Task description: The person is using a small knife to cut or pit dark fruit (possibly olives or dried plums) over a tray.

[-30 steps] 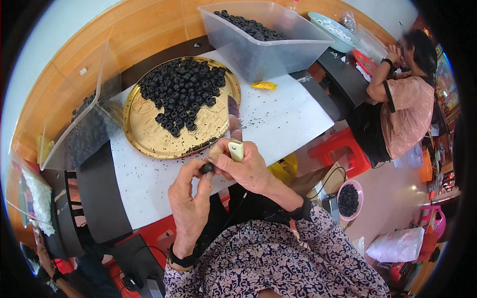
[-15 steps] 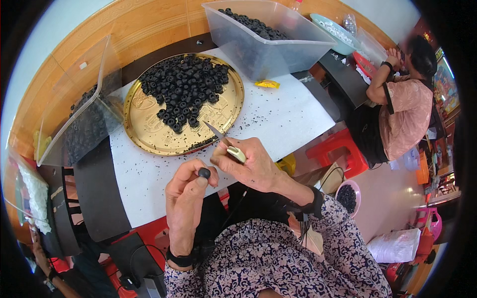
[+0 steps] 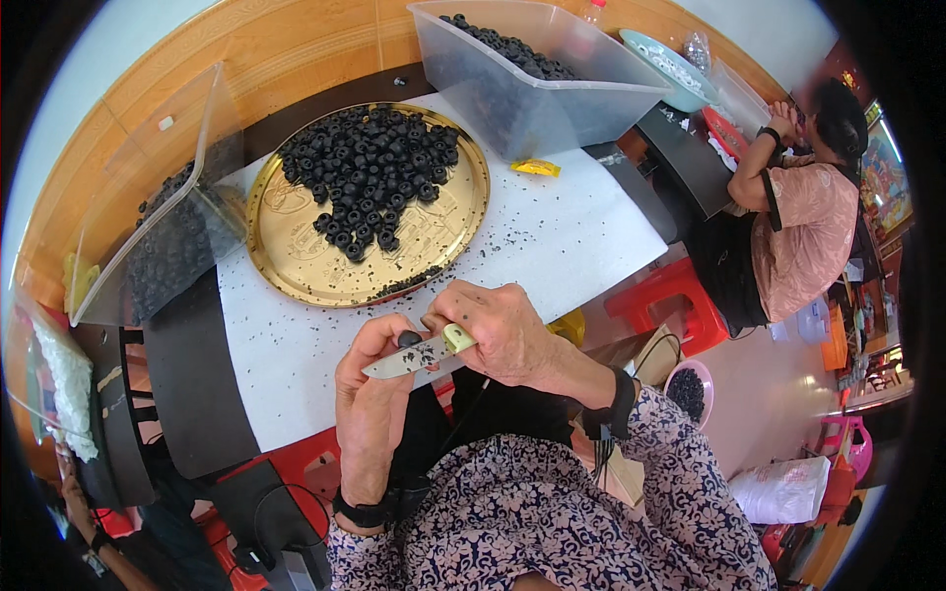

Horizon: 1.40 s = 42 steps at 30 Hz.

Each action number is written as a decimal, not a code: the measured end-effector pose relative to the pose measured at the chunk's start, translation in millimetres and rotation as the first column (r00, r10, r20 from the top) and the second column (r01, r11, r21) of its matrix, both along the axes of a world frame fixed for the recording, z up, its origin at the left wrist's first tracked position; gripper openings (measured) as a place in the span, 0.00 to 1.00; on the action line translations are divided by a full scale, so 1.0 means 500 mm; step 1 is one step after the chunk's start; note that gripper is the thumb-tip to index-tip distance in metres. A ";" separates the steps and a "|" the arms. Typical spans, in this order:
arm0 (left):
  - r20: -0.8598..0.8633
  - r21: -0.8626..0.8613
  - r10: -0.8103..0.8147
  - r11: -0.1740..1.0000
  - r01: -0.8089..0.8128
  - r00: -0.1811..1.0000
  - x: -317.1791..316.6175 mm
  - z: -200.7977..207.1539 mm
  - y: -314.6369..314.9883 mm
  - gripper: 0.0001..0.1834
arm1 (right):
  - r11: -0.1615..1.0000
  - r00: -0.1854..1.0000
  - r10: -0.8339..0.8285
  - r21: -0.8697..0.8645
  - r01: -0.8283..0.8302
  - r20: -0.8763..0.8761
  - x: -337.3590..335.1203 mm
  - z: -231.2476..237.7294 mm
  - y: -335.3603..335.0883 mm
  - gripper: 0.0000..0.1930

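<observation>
Fingers of the left hand (image 3: 370,409) are curled together and pinch a small black fruit (image 3: 408,339) between thumb and fingertips, holding it just above the near edge of the white table (image 3: 581,227). Fingers of the right hand (image 3: 498,330) are closed around the pale green handle of a small knife (image 3: 414,357); its blade points toward the person's left and lies against the left hand, directly below the fruit and touching or nearly touching it. Both hands meet in front of the torso, which wears a dark floral-patterned sleeve (image 3: 670,463). Beyond the hands, a round gold tray (image 3: 296,256) rests on the table and carries a heap of the same black fruits (image 3: 370,177) in its far half, with dark crumbs along its near rim. To the tray's left, a clear plastic bin (image 3: 158,207) is tilted, with black fruits inside it. At the far side of the table stands a second clear plastic bin (image 3: 552,98), upright and also holding black fruits. A small yellow wrapper (image 3: 537,167) lies on the table between that bin and the tray. Dark specks are scattered over the table surface. To the right, well apart from the table, another person (image 3: 803,227) in a pink top sits at a separate surface, and a red plastic stool (image 3: 675,300) stands beside the table's right edge.
</observation>
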<state>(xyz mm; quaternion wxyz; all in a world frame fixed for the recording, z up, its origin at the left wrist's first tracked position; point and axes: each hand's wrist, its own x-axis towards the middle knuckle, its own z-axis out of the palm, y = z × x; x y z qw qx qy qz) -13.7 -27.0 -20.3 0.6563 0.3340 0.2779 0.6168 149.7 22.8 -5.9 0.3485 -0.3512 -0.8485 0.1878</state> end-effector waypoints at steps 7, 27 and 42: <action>-0.054 -0.019 0.006 1.000 -0.007 0.999 -0.001 0.000 -0.002 0.10 | 0.998 0.999 0.014 0.054 -0.017 0.050 0.002 -0.009 0.004 0.10; 0.013 0.030 -0.015 0.999 0.015 1.000 -0.004 -0.008 -0.004 0.12 | 0.996 0.981 0.082 -0.037 -0.077 0.175 0.006 0.012 0.004 0.13; -0.022 0.218 -0.048 0.975 0.052 0.999 -0.009 0.016 -0.029 0.09 | 0.991 0.996 -0.075 -0.105 0.080 0.048 -0.012 0.014 0.013 0.08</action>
